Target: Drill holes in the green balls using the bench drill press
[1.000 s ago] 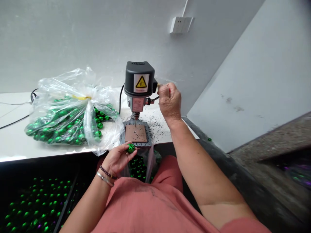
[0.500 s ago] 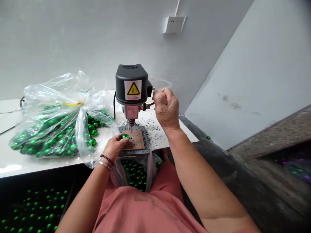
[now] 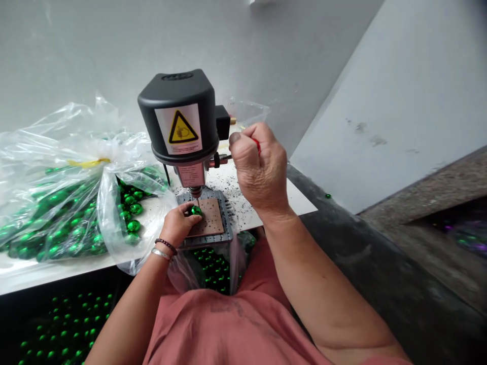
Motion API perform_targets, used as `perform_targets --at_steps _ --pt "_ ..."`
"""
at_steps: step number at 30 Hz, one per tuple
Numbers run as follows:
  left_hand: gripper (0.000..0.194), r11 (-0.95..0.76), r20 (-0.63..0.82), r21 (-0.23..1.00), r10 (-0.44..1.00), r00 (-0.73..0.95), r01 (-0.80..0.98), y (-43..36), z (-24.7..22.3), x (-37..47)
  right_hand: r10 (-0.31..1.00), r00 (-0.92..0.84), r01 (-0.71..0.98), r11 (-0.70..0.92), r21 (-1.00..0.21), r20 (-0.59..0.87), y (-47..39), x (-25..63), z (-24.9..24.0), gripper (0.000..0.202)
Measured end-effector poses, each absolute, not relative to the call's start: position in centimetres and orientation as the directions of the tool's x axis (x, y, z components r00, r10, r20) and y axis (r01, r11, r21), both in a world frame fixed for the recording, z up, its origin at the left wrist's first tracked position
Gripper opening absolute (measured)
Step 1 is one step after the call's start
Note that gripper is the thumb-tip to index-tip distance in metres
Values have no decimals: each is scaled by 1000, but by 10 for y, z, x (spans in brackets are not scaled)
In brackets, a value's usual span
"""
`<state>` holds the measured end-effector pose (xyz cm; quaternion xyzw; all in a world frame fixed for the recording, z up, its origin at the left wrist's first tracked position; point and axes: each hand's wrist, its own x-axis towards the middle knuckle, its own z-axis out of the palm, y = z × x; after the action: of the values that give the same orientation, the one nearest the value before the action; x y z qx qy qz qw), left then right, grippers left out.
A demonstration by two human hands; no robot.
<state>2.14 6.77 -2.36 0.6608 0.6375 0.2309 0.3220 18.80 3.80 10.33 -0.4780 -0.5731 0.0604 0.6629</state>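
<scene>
Between its thumb and fingers my left hand (image 3: 179,222) pinches a shiny green ball (image 3: 196,210), over the brown board (image 3: 213,218) on the base of a small drill press (image 3: 178,111). The thin bit (image 3: 198,202) comes down at the ball; whether it touches cannot be made out. Raised at the right of the machine, my right hand (image 3: 261,170) is closed round the red-ended lever (image 3: 224,157), most of its knob hidden by the fingers. Dark shavings lie scattered on the board and the white table (image 3: 300,203).
A clear plastic bag (image 3: 57,203) of green balls with a yellow tie fills the left of the table; loose balls (image 3: 134,225) lie at its mouth. More green balls (image 3: 215,268) sit in a bag below the press and in a dark container at lower left.
The view has come closer to the press and shifted. My left hand has brought the green ball rightward under the bit. My right hand still grips the lever.
</scene>
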Motion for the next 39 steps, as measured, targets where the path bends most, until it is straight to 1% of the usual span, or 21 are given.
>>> perform_targets --at_steps 4,6,11,14,20,23,26,32,35,39 --pt "43 -71 -69 608 987 142 791 70 -15 26 606 325 502 539 -676 726 38 189 101 26" --pt "44 -114 -59 585 981 183 803 72 -16 26 596 320 517 542 -663 736 38 190 101 27" --pt "48 -176 -42 658 962 269 732 78 -23 25 591 312 524 546 -653 744 38 189 99 27" --pt "47 -193 -25 683 958 286 705 78 -27 25 592 321 517 545 -660 739 38 189 99 26" --pt "40 -233 27 689 954 297 686 77 -36 25 582 337 542 522 -658 740 31 188 91 22" --pt "36 -243 43 687 955 295 685 77 -40 25 548 321 602 512 -613 773 26 187 80 18" --pt "37 -262 68 690 952 300 675 77 -41 25 501 297 667 500 -552 813 22 186 68 12" --pt "39 -265 80 702 952 296 661 75 -44 23 462 305 707 475 -523 832 19 184 53 8" --pt "40 -264 83 706 952 294 657 74 -45 23 468 305 705 474 -527 829 19 184 46 4" --pt "37 -258 81 700 955 285 666 73 -43 24 484 333 643 510 -571 809 19 182 38 4"
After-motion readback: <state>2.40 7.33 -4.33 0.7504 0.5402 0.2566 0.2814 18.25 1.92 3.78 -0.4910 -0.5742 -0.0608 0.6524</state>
